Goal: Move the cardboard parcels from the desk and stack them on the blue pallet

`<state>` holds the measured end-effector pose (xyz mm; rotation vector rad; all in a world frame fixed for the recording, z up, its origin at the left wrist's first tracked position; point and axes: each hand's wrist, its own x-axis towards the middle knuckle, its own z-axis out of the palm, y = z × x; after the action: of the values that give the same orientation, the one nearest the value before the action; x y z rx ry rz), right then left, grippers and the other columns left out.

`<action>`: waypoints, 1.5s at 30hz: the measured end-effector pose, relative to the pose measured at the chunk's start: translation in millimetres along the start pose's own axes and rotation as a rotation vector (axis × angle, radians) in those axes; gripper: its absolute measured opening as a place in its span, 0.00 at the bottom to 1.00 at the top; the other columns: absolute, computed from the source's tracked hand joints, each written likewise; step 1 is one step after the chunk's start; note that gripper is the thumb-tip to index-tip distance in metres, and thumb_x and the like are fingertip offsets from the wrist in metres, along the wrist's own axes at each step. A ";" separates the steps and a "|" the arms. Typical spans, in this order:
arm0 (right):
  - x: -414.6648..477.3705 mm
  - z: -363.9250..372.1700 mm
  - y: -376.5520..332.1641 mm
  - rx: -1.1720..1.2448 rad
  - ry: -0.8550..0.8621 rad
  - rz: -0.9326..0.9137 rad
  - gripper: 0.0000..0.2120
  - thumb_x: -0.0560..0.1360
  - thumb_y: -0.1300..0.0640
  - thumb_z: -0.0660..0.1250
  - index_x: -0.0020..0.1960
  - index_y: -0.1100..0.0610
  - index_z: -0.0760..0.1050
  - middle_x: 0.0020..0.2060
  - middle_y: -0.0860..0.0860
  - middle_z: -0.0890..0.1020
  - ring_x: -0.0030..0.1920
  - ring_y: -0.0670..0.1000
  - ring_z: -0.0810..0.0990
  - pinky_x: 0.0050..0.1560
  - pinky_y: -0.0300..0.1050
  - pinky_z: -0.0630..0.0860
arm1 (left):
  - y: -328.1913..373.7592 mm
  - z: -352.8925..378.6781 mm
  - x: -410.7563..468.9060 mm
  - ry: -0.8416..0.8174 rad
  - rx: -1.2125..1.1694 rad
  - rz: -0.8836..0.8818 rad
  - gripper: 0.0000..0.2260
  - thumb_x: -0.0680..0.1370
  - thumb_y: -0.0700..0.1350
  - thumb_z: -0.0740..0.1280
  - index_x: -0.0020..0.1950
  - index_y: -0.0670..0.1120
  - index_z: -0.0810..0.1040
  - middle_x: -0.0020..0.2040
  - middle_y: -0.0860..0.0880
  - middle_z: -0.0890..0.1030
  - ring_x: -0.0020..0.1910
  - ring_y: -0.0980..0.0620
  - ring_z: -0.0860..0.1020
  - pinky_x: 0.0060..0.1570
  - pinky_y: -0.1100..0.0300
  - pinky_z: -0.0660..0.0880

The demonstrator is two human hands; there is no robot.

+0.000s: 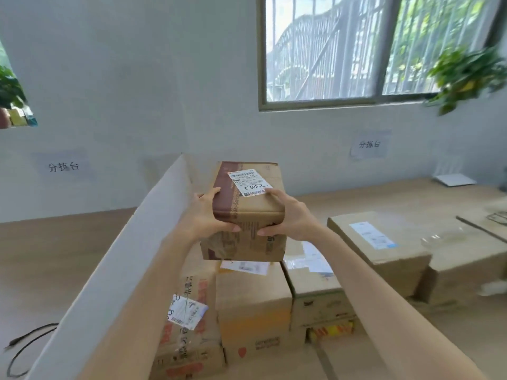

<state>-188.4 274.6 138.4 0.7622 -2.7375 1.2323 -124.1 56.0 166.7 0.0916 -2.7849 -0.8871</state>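
I hold a small cardboard parcel (247,212) with a white label marked 5082 and a brown printed band, lifted above the other boxes. My left hand (207,215) grips its left side, thumb on the front face. My right hand (285,215) grips its right side, fingers over the top near the label. Below it several cardboard parcels (252,305) stand close together on the wooden desk (384,196). The blue pallet is not in view.
A white partition panel (118,270) runs along the left of the boxes. A large flat box (384,242) lies to the right, with a clear glass dish (441,237) on it. A black cable (24,344) lies at lower left. A potted plant (463,75) hangs by the window.
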 end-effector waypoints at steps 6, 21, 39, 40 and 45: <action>-52.9 -109.7 73.6 0.001 0.167 0.118 0.49 0.60 0.52 0.82 0.75 0.45 0.60 0.66 0.50 0.71 0.64 0.52 0.70 0.63 0.48 0.71 | 113.8 79.9 38.2 -0.119 -0.078 0.181 0.49 0.62 0.51 0.81 0.77 0.50 0.58 0.65 0.43 0.63 0.66 0.44 0.68 0.66 0.54 0.65; -257.1 -398.9 260.4 -0.204 0.466 0.346 0.49 0.63 0.50 0.81 0.76 0.48 0.58 0.70 0.51 0.68 0.67 0.52 0.68 0.64 0.42 0.66 | 455.6 313.2 32.5 -0.325 -0.160 0.528 0.48 0.64 0.54 0.80 0.77 0.52 0.57 0.65 0.44 0.63 0.64 0.42 0.69 0.65 0.50 0.69; -367.4 -594.5 442.9 -0.245 0.617 0.546 0.49 0.62 0.51 0.81 0.75 0.42 0.57 0.69 0.49 0.67 0.67 0.53 0.68 0.68 0.55 0.68 | 694.6 519.5 55.7 -0.455 -0.256 0.736 0.47 0.61 0.55 0.80 0.75 0.53 0.59 0.65 0.45 0.63 0.64 0.43 0.68 0.63 0.53 0.69; -365.2 -606.3 456.7 -0.239 0.619 0.548 0.49 0.61 0.51 0.81 0.75 0.42 0.58 0.69 0.48 0.67 0.67 0.52 0.69 0.68 0.55 0.68 | 705.5 532.7 63.3 -0.461 -0.263 0.739 0.47 0.62 0.55 0.80 0.75 0.53 0.59 0.65 0.45 0.63 0.64 0.44 0.68 0.62 0.54 0.68; -333.5 -671.4 520.1 -0.253 0.560 0.555 0.50 0.62 0.53 0.82 0.76 0.43 0.58 0.70 0.50 0.67 0.66 0.53 0.70 0.68 0.54 0.68 | 757.6 593.6 119.4 -0.482 -0.276 0.702 0.50 0.62 0.55 0.80 0.76 0.52 0.55 0.67 0.44 0.63 0.66 0.43 0.66 0.65 0.52 0.66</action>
<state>-236.0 1185.6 158.3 -0.3497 -2.5892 0.9260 -368.6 994.5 155.0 -1.1993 -2.6953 -1.1710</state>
